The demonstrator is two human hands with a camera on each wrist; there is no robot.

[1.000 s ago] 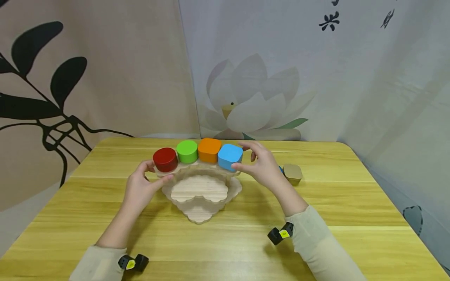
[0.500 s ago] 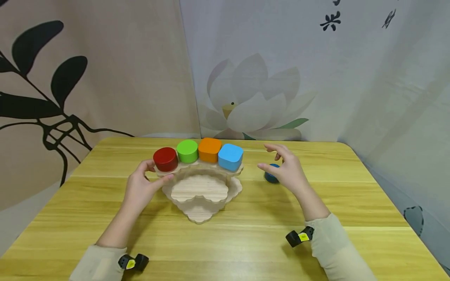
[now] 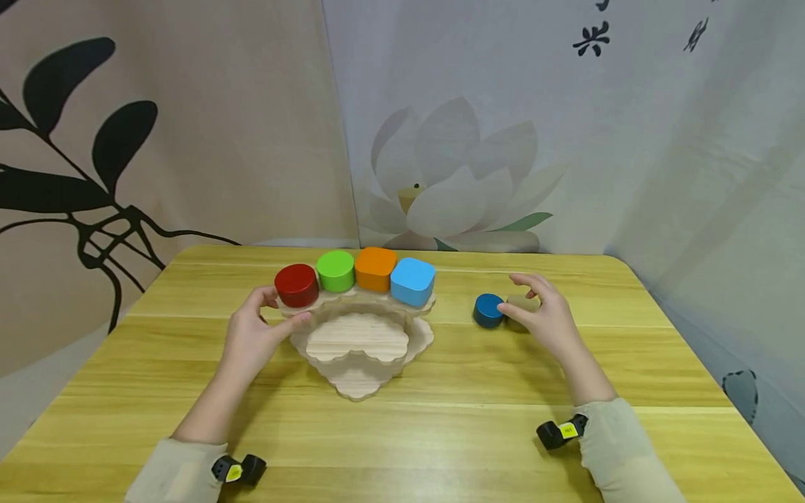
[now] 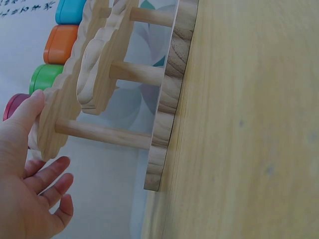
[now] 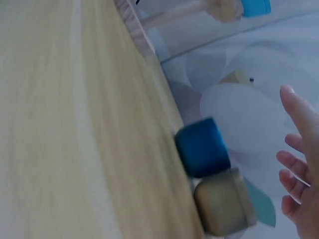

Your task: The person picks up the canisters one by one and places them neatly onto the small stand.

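Apparently, reaching is the step: the left hand [image 3: 251,335] grips the wooden stand [image 3: 356,339], and the right hand [image 3: 549,319], fingers parted near the gold block [image 5: 223,204], should close around it.

Counter [image 3: 402,440]: wood-grained, yellow-brown, far corners rounded. Cloth backdrop [image 3: 251,105]: hanging behind, creased. Printed thereon: dark-leaved plant [image 3: 124,133], left; pale lotus flower [image 3: 449,181], centre; green leaf [image 3: 527,221] at its lower right; black characters [image 3: 592,40], upper right.
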